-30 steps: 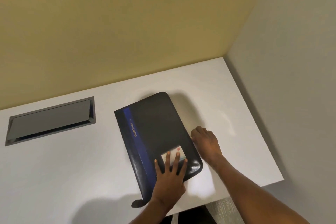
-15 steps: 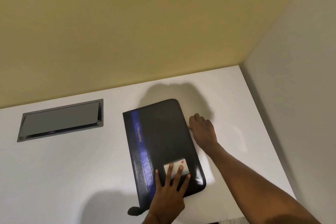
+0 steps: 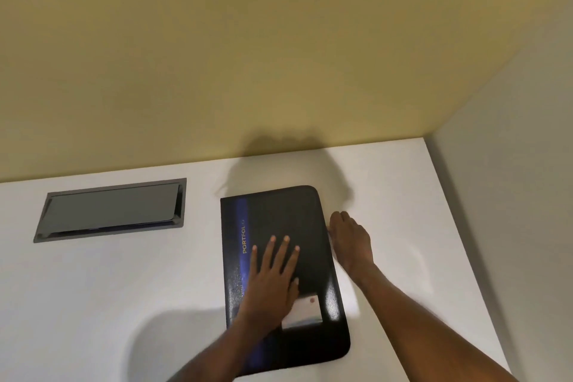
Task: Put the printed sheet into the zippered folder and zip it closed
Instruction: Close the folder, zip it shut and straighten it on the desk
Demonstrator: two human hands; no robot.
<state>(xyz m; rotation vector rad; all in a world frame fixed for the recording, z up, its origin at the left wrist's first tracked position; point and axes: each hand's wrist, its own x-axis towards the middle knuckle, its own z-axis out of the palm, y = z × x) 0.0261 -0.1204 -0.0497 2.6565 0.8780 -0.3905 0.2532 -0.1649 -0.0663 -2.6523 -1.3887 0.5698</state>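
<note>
A black zippered folder (image 3: 279, 214) with a blue stripe and the word PORTFOLIO lies closed and flat on the white table (image 3: 108, 288). A small white label (image 3: 305, 312) sits on its cover near the front right. My left hand (image 3: 273, 276) rests flat on the cover with fingers spread. My right hand (image 3: 348, 237) is at the folder's right edge, fingers pinched at the zipper line; the zipper pull itself is hidden by the fingers. The printed sheet is not visible.
A grey recessed cable hatch (image 3: 111, 209) is set into the table to the left of the folder. A yellow wall runs along the table's far edge and a grey wall (image 3: 511, 195) along its right side.
My right hand slid away from me along the folder's right edge. My left hand moved from the label up to the middle of the cover. The view tilted, shifting the folder.
</note>
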